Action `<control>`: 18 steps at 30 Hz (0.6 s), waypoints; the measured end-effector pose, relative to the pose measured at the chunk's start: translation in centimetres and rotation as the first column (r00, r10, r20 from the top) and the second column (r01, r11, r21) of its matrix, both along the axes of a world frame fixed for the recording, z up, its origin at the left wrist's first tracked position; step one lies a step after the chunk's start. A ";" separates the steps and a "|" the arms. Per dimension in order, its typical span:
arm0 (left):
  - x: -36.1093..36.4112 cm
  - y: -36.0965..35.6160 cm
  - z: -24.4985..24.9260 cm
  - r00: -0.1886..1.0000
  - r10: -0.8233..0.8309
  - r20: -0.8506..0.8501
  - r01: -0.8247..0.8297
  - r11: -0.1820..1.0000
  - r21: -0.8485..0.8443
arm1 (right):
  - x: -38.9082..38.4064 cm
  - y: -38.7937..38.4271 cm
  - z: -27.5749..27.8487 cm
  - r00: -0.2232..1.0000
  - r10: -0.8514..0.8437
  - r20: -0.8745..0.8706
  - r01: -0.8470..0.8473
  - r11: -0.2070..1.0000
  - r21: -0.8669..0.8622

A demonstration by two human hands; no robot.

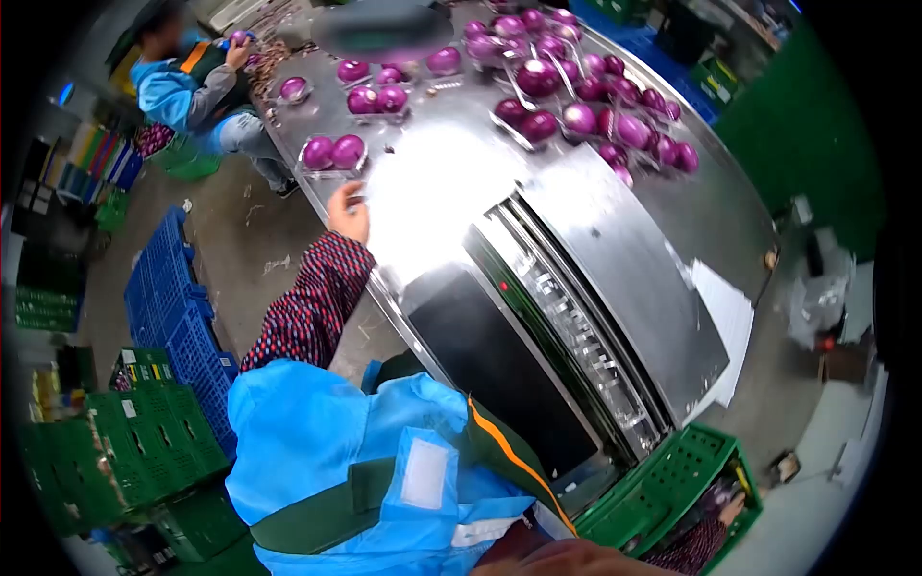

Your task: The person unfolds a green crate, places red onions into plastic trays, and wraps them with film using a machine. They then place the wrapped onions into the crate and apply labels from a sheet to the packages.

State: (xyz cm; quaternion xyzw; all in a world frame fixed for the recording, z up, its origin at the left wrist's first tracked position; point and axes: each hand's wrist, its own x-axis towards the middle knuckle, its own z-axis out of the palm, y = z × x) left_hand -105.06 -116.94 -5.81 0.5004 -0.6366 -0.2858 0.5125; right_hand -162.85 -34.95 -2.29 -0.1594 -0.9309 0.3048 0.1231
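Observation:
My left hand (348, 215) is at the left edge of the steel table, fingers slightly apart and nothing visible between them. Just beyond it sits a clear pack of two purple onions (332, 152). At the lower right, my right hand (733, 509) is over a green crate (663, 485), beside something dark and shiny in plastic; its fingers are too small and partly hidden to read. Between my hands stands a machine with a black plate (499, 370), a slot with rollers and a steel cover (624, 278).
Many packed purple onions (538, 79) lie at the table's far side. Another person (182, 91) holds an onion at the far left. Blue crates (173, 298) and stacked green crates (154, 442) stand on the left floor. White sheets (725, 317) stick out beside the machine.

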 end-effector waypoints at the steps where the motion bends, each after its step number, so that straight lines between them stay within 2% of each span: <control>1: 3.5 -4.5 -2.7 0.991 0.122 0.049 -0.120 0.992 -0.039 | 1.5 -2.9 2.2 0.999 0.013 -0.051 -0.024 0.973 -0.229; 2: 6.7 -8.8 -4.5 0.948 0.263 0.177 -0.251 0.964 -0.089 | 3.4 -6.5 4.7 0.998 0.037 -0.057 -0.056 0.917 -0.396; 3: 8.7 -12.0 -4.1 0.874 0.387 0.295 -0.357 0.922 -0.153 | 6.0 -10.7 7.1 0.996 0.069 -0.049 -0.085 0.862 -0.500; 4: 10.8 -14.6 -3.8 0.853 0.328 0.405 -0.361 0.932 0.005 | 9.2 -15.0 10.0 0.997 0.022 0.075 0.024 0.823 -0.567; 5: 11.4 -16.3 -1.6 0.837 0.235 0.494 -0.348 0.926 0.149 | 9.9 -14.8 9.7 0.966 0.250 0.068 -0.137 0.717 -0.684; 6: 11.8 -18.0 -0.4 0.859 0.146 0.490 -0.282 0.935 0.215 | 14.6 -21.9 12.4 0.963 0.267 0.039 -0.159 0.677 -0.719; 7: 12.8 -21.2 -1.7 0.850 0.078 0.520 -0.236 0.940 0.245 | 16.2 -24.5 12.4 0.905 0.426 0.003 -0.272 0.582 -0.767; 8: 13.9 -23.7 -3.4 0.833 0.008 0.553 -0.195 0.940 0.281 | 19.7 -31.0 14.4 0.912 0.410 0.013 -0.269 0.620 -0.737; 9: 14.9 -25.7 -4.9 0.812 -0.046 0.582 -0.174 0.933 0.316 | 21.4 -34.8 14.6 0.871 0.490 0.017 -0.337 0.624 -0.705; 12: 17.0 -30.2 -8.7 0.799 -0.194 0.569 -0.096 0.893 0.440 | 25.9 -46.8 17.0 0.718 0.696 0.032 -0.484 0.532 -0.695; 14: 17.4 -31.3 -10.7 0.803 -0.255 0.538 -0.033 0.884 0.467 | 28.6 -54.5 19.2 0.513 0.858 0.029 -0.601 0.383 -0.701; 16: 17.7 -30.8 -12.8 0.755 -0.305 0.581 0.048 0.909 0.414 | 30.7 -62.1 19.5 0.194 0.981 0.000 -0.689 0.136 -0.712; 17: 16.3 -28.9 -13.0 0.806 -0.290 0.516 0.039 0.896 0.442 | 32.0 -66.0 18.9 0.045 0.998 0.039 -0.651 0.059 -0.757; 18: 14.5 -26.3 -10.7 0.805 -0.340 0.485 0.057 0.859 0.508 | 33.4 -70.3 17.3 -0.111 0.992 0.054 -0.672 -0.035 -0.740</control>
